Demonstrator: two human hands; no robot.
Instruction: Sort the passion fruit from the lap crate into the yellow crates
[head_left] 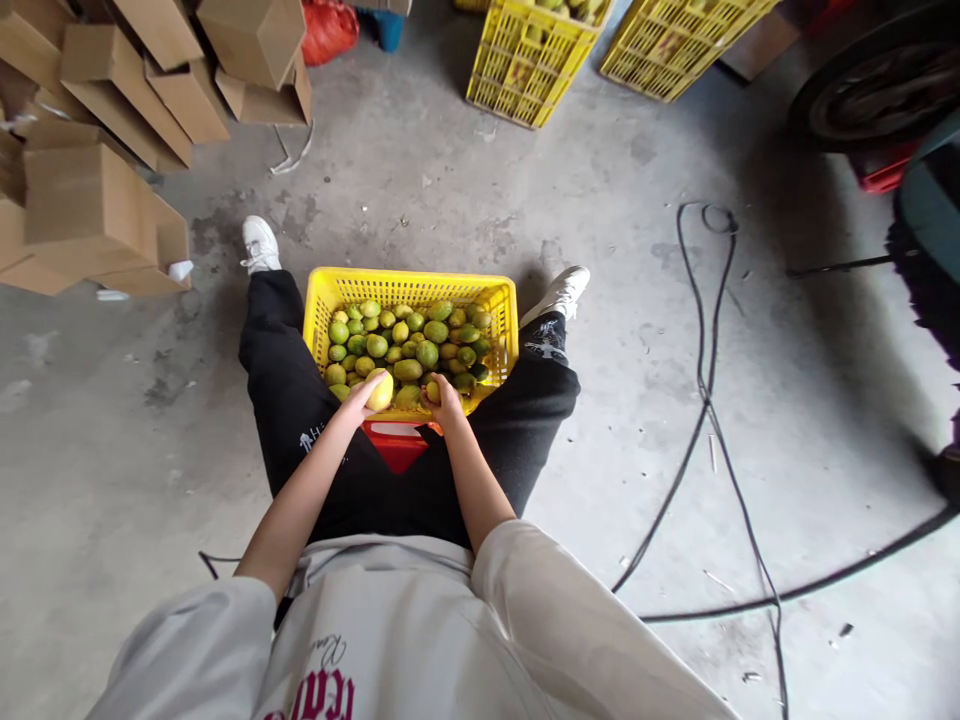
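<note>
A yellow plastic crate stands on the concrete floor between my legs, filled with several green and yellow fruits. My left hand holds a pale yellow fruit at the crate's near edge. My right hand is closed on a small yellow fruit just beside it, also at the near edge. A red stool shows under me, right behind the crate.
Cardboard boxes are stacked at the left. Two more yellow crates stand at the far side. Black cables run across the floor on the right, near a dark wheel and vehicle parts.
</note>
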